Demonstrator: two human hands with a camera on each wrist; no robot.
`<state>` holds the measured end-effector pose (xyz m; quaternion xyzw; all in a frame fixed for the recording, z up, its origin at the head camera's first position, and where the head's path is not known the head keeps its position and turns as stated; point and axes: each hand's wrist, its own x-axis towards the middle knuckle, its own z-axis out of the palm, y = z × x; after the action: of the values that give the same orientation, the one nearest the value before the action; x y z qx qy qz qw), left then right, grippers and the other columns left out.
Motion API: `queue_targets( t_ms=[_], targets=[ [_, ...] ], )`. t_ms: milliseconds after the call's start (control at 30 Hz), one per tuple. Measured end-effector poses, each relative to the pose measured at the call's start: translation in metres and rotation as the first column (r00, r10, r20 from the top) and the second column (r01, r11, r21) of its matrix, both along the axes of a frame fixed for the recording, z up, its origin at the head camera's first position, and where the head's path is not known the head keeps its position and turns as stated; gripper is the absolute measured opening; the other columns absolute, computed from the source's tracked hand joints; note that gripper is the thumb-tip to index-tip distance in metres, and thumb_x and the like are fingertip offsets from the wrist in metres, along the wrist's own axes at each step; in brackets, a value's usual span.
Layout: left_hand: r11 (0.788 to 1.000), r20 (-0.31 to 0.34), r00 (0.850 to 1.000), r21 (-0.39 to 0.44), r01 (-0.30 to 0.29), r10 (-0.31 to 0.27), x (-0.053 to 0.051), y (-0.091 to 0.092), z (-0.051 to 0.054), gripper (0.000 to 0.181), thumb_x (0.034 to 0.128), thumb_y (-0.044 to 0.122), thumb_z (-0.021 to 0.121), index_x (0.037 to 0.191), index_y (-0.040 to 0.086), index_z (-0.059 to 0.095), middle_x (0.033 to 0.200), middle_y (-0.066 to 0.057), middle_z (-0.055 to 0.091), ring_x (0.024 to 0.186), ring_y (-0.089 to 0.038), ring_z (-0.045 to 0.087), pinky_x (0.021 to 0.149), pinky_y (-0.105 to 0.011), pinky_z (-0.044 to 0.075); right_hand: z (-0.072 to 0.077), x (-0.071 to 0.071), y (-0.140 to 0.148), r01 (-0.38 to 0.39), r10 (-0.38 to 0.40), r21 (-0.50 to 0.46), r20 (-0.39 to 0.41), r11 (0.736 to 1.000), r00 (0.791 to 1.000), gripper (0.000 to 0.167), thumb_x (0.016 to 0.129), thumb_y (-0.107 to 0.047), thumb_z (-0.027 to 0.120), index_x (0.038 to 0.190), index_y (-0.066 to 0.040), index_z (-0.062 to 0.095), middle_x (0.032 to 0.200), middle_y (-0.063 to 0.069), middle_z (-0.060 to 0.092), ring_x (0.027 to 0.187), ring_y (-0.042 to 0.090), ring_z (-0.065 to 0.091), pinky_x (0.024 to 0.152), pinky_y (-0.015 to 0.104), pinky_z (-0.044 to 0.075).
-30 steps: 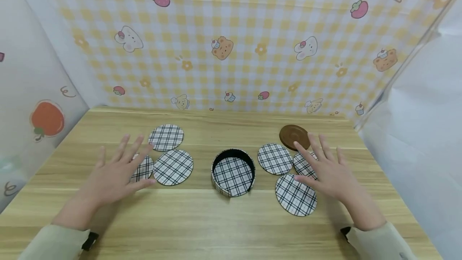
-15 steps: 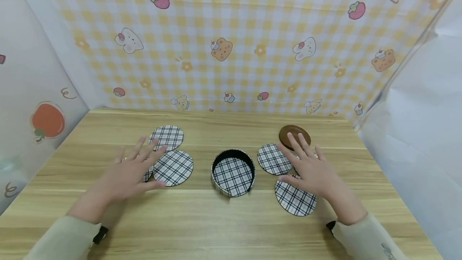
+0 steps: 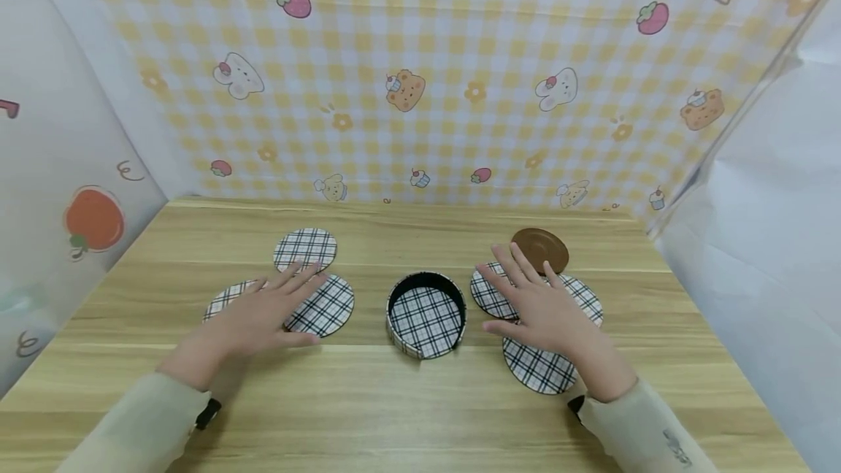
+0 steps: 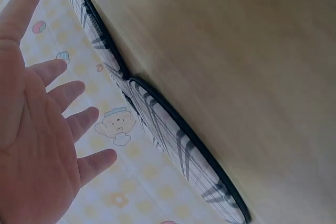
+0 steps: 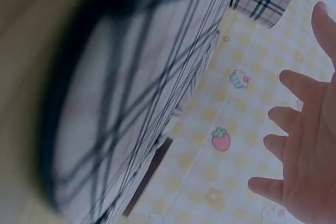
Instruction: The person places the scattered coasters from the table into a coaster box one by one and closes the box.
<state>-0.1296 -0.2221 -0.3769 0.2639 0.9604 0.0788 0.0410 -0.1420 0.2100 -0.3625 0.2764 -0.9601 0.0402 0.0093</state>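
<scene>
In the head view my left hand (image 3: 252, 320), fingers spread, is over the left group of plaid round coasters, partly covering the left coaster (image 3: 226, 298) and the nearer one (image 3: 325, 305). My right hand (image 3: 542, 312) spreads its fingers over the right group, partly hiding the coasters (image 3: 540, 367) there. Neither hand holds anything. Between the hands stands a round plaid holder (image 3: 425, 320) with a black inner wall and a plaid bottom. In the wrist views, the left palm (image 4: 37, 145) and right palm (image 5: 315, 145) face the table with gaps under the fingers.
A brown round disc (image 3: 542, 248) lies behind the right coasters. Another plaid coaster (image 3: 305, 248) is at the back of the left group. The wooden table (image 3: 420, 414) meets a yellow checked cloth (image 3: 420, 42) at the back, with pale sheets at both sides.
Both hands have moved inward toward the holder, uncovering outer coasters on each side. The coasters, the disc and the holder have stayed in place on the table.
</scene>
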Motion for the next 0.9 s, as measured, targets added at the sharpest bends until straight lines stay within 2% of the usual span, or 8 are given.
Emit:
queue_targets(
  t_ms=[333,533,700,900],
  targets=[
    [1.000,0.050,0.999,0.003,0.012,-0.013,-0.006,0.002,-0.001,0.097,0.0849,0.070,0.058,0.156,0.010,0.030,0.161,-0.017,0.031,0.146,-0.045,0.029,0.109,-0.072,0.030,0.000,-0.003,-0.020,-0.047,0.048,-0.018,0.033,0.999,0.998,0.085,0.088,-0.066,0.058,0.158,-0.027,0.028,0.168,0.004,0.009,0.155,0.034,0.005,0.116,0.072,0.014],
    [0.999,0.099,0.995,0.031,0.014,-0.017,-0.011,0.004,0.001,0.100,0.0836,0.067,0.063,0.157,0.009,0.028,0.159,-0.019,0.033,0.145,-0.045,0.031,0.112,-0.067,0.031,0.000,-0.005,-0.027,-0.086,0.090,-0.053,0.060,0.995,0.994,0.086,0.088,-0.063,0.060,0.158,-0.024,0.028,0.168,0.002,0.010,0.155,0.032,0.008,0.116,0.072,0.016],
    [1.000,0.126,0.992,0.020,0.011,-0.013,-0.016,0.006,0.000,0.104,0.0813,0.068,0.066,0.156,0.006,0.028,0.159,-0.020,0.033,0.145,-0.046,0.031,0.111,-0.066,0.033,0.000,-0.007,-0.029,-0.092,0.097,-0.067,0.079,0.994,0.992,0.088,0.087,-0.062,0.063,0.158,-0.025,0.028,0.168,0.002,0.010,0.155,0.031,0.010,0.116,0.072,0.015],
    [1.000,0.132,0.991,0.014,0.015,-0.017,-0.019,0.008,0.000,0.103,0.0796,0.062,0.072,0.154,0.002,0.032,0.159,-0.020,0.033,0.144,-0.047,0.032,0.111,-0.064,0.035,-0.001,-0.011,-0.030,-0.103,0.110,-0.063,0.116,0.993,0.987,0.094,0.083,-0.066,0.064,0.159,-0.026,0.025,0.168,0.002,0.011,0.155,0.030,0.010,0.116,0.072,0.016]
  ],
)
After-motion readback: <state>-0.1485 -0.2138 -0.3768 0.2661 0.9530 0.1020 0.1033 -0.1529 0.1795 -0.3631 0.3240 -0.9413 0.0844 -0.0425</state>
